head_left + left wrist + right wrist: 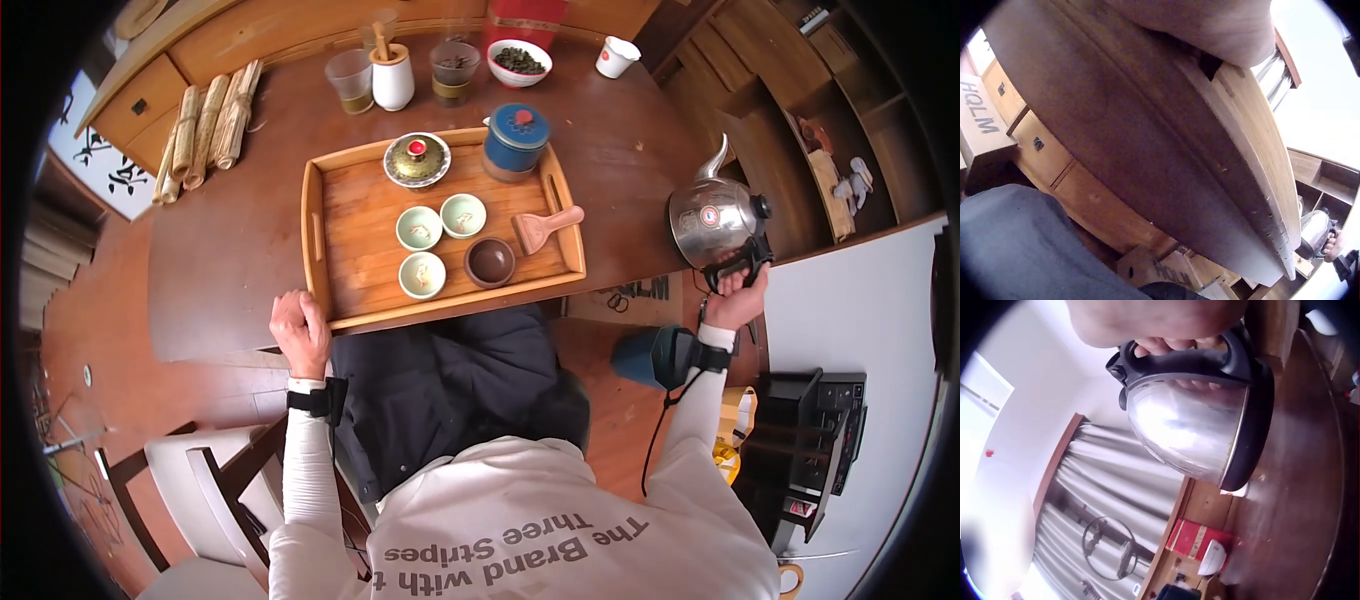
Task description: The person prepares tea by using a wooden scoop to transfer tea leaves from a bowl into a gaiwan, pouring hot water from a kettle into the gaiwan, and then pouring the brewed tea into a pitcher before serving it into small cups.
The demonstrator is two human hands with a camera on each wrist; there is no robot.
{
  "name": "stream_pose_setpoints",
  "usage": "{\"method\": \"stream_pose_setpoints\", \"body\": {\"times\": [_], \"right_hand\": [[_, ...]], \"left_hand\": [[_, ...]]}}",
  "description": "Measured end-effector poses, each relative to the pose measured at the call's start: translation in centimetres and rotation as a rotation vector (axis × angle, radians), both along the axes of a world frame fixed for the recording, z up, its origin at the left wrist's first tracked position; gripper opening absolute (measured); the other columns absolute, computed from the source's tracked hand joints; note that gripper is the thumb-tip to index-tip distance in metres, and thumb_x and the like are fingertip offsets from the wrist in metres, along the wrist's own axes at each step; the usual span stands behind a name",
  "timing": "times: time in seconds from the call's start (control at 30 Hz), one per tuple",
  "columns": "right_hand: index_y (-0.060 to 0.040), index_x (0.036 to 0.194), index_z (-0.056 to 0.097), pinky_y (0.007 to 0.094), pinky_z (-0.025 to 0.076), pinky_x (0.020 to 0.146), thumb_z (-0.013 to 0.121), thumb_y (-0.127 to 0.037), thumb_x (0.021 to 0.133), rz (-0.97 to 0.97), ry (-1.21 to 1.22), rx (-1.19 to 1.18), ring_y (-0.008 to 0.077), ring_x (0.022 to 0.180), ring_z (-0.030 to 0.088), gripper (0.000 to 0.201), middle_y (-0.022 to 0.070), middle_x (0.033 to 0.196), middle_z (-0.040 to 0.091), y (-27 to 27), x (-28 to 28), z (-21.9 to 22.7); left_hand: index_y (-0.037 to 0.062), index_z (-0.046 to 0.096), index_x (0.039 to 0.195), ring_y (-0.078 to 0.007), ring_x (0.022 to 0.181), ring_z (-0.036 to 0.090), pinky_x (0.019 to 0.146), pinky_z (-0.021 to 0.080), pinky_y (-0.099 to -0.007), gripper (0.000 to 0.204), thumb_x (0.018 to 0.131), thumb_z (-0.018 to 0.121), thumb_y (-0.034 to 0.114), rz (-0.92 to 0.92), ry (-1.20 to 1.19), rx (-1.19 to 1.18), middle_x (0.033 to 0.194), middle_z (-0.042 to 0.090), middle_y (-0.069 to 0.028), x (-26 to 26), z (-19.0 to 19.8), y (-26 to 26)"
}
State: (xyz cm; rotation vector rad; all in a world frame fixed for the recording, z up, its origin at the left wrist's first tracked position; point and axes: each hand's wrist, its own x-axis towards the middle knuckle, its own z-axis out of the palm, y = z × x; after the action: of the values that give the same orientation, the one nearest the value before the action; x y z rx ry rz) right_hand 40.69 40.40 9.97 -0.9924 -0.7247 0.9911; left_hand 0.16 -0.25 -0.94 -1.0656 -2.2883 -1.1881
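My right hand [737, 300] grips the black handle of a shiny metal kettle [712, 215] at the table's right side, its spout pointing to the far side. The right wrist view shows fingers curled under the handle of the kettle [1188, 425]. Over at the near left corner of the wooden tray [350, 270], my left hand [300, 330] rests at the table edge, fingers loosely curled and holding nothing. Three pale green cups [419, 250], a dark brown cup [490, 262], a lidded gaiwan [418, 160], a blue lidded pot [516, 142] and a flat wooden brush-like tool [545, 228] sit on the tray.
Along the back of the table [600, 150] stand a white tool holder [392, 80], glasses, a bowl of dark leaves [519, 64] and a white paper cup [617, 57]. Rolled bamboo mats [210, 125] lie at the left. A blue bin [650, 357] stands below.
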Motion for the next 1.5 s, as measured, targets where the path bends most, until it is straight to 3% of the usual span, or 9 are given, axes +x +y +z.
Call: {"method": "stream_pose_setpoints", "body": {"times": [0.3,0.4,0.53,0.6,0.83,0.97,1.03,1.23,1.5], "right_hand": [[-0.0079,0.077,0.056,0.0228,0.036,0.044,0.056,-0.033,0.104,-0.116,-0.058,-0.056,0.0083,0.049,0.045,0.037,0.0000,0.065,0.054,3.5,0.0,-5.4],[-0.0056,0.076,0.055,0.0241,0.036,0.051,0.049,-0.035,0.108,0.187,-0.080,0.040,0.0105,0.052,0.040,0.043,0.0000,0.063,0.049,4.5,2.4,-6.7],[0.0073,0.108,0.068,0.0289,0.055,0.076,0.054,-0.027,0.107,-0.145,-0.525,0.214,0.0161,0.082,0.064,0.037,0.0128,0.097,0.071,2.3,4.9,-4.6],[0.0051,0.107,0.070,0.0298,0.054,0.081,0.061,-0.019,0.104,-0.264,-0.832,0.404,0.0157,0.089,0.065,0.026,0.0090,0.100,0.073,0.6,2.7,-1.4],[-0.0018,0.109,0.075,0.0262,0.052,0.073,0.071,-0.019,0.097,0.801,-1.076,0.790,0.0098,0.079,0.068,0.021,0.0068,0.090,0.075,-3.2,-22.8,9.6],[-0.0018,0.109,0.076,0.0383,0.056,0.083,0.071,-0.035,0.094,0.999,-1.365,1.013,0.0299,0.091,0.074,0.037,0.0175,0.097,0.077,1.4,-38.7,9.1],[-0.0028,0.108,0.077,0.0402,0.056,0.086,0.074,-0.043,0.090,1.003,-1.444,0.857,0.0339,0.095,0.073,0.044,0.0188,0.101,0.076,2.6,-44.0,7.9],[-0.0060,0.101,0.080,0.0368,0.056,0.085,0.078,-0.046,0.085,1.090,-1.288,0.831,0.0266,0.092,0.075,0.043,0.0163,0.097,0.078,1.7,-49.8,6.3],[-0.0035,0.098,0.079,0.0389,0.055,0.083,0.073,-0.033,0.087,1.000,-1.207,0.781,0.0348,0.091,0.074,0.032,0.0199,0.093,0.075,0.4,-49.0,5.4]], "left_hand": [[0.0010,0.049,0.065,-0.0370,0.059,0.048,0.061,0.035,-0.0458,0.033,0.097,0.051,0.009,0.009,-0.020,0.001,0.062,0.048,-0.0149,0.2,0.6,0.2],[0.0012,0.048,0.063,-0.0359,0.058,0.047,0.060,0.035,-0.0448,0.033,0.095,0.052,0.006,0.010,0.001,0.022,0.062,0.048,-0.0137,0.2,0.8,0.4],[0.0015,0.047,0.062,-0.0353,0.058,0.047,0.060,0.035,-0.0446,0.031,0.093,0.054,0.005,0.023,-0.012,0.023,0.061,0.047,-0.0131,0.1,0.9,0.3],[0.0017,0.047,0.062,-0.0347,0.058,0.048,0.060,0.036,-0.0444,0.030,0.091,0.054,0.004,0.017,0.017,0.018,0.062,0.048,-0.0126,0.2,0.9,0.3],[0.0049,0.049,0.061,-0.0334,0.059,0.049,0.059,0.037,-0.0435,0.028,0.088,0.057,0.005,0.011,0.035,0.035,0.061,0.049,-0.0114,0.0,0.9,0.3],[0.0060,0.050,0.060,-0.0331,0.058,0.051,0.058,0.037,-0.0439,0.027,0.086,0.058,0.006,0.029,0.057,0.048,0.060,0.049,-0.0108,0.1,0.9,0.4],[0.0070,0.051,0.060,-0.0324,0.059,0.052,0.059,0.038,-0.0434,0.027,0.086,0.059,0.008,0.049,0.072,0.067,0.060,0.051,-0.0106,0.2,1.1,0.5],[0.0073,0.054,0.060,-0.0315,0.060,0.054,0.060,0.041,-0.0425,0.024,0.083,0.061,0.009,0.053,0.054,0.080,0.061,0.054,-0.0098,0.2,1.1,0.2],[0.0065,0.053,0.058,-0.0305,0.058,0.053,0.059,0.040,-0.0415,0.024,0.081,0.061,0.009,0.056,0.046,0.077,0.059,0.054,-0.0099,0.2,1.1,0.3]]}}
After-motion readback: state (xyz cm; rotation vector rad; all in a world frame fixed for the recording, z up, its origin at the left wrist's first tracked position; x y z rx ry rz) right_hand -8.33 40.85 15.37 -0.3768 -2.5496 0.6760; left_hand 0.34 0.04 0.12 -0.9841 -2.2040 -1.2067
